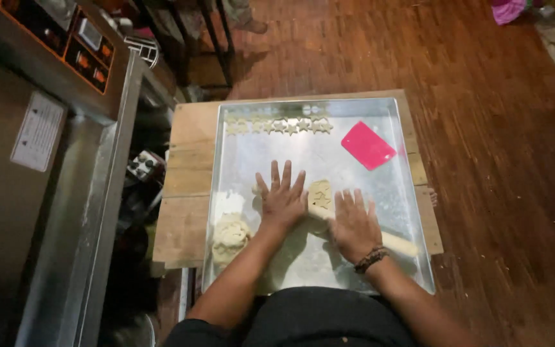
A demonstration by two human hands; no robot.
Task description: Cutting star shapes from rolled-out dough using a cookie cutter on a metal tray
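Your left hand (282, 200) and right hand (353, 223) lie flat, fingers spread, on a rolling pin (398, 243) over dough (320, 195), apparently star-cut, on the tray (380, 106), near a pink scraper (367, 145).

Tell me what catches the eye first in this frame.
Two flat hands, the left hand and the right hand, press a wooden rolling pin over pale dough in the middle of a metal tray. A bright pink scraper lies at the far right, beside a row of star-shaped cutouts along the far edge.
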